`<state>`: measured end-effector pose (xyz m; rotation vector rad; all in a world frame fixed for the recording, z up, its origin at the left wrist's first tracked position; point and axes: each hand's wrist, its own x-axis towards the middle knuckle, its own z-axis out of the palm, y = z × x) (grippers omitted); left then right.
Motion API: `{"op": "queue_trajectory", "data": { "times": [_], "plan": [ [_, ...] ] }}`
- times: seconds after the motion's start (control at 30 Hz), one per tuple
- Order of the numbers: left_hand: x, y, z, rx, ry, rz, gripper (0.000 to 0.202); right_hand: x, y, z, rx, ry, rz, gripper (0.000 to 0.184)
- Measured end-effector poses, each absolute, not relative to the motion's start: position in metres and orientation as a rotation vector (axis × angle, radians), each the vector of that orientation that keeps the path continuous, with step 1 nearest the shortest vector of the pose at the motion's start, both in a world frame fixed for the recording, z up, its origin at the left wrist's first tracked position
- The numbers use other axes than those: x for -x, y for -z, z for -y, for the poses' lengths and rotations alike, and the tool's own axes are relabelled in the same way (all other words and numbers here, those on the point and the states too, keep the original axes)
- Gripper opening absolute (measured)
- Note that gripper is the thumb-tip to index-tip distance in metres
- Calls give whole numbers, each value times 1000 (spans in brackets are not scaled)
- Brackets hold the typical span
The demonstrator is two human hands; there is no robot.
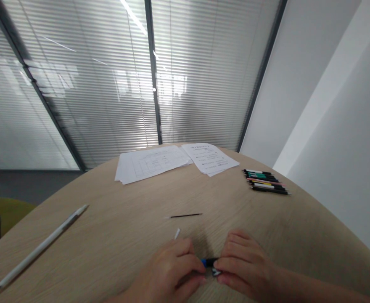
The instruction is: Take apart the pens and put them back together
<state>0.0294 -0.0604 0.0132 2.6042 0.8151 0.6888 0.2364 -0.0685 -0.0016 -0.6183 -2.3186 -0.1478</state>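
The person's left hand point(169, 269) and right hand point(244, 263) meet at the bottom centre of the frame, low over the table point(125, 198). Both sets of fingers are curled in narrow, and their tips pinch a short blue-and-black pen piece point(209, 262) from either end.

The grip looks slight, fingertips only on a small, smooth part. If the two hands pull or twist unevenly, the piece could spring loose and skid across the wood. Two loose bits lie just above the hands in the picture: a thin black rod point(186, 215) and a tiny white sliver point(177, 233). A sweep of either wrist could roll them away, and the sliver is pale enough against the table to be lost. The table edge curves away at the right, so anything rolling that way may drop off.

Much of the pinched piece is covered by the fingers, so its full length and its ends cannot be made out. A pale glint below it may be a clip or a tip — too small to tell. The thumbs are mostly hidden and the wrists are cut off by the lower edge. The print on the papers point(153, 162) at centre is unreadable. The row of pens point(265, 181) at right overlaps too much to count, and the long white pen point(40, 248) at lower left is blurred.
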Motion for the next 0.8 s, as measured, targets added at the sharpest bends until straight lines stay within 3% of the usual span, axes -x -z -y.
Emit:
{"op": "queue_trajectory", "data": {
  "times": [0.8],
  "plan": [
    [-30, -13, 57, -2518, -562, -942, 10, -237, 2, 67, 663, 149, 2301, 16]
  ]
}}
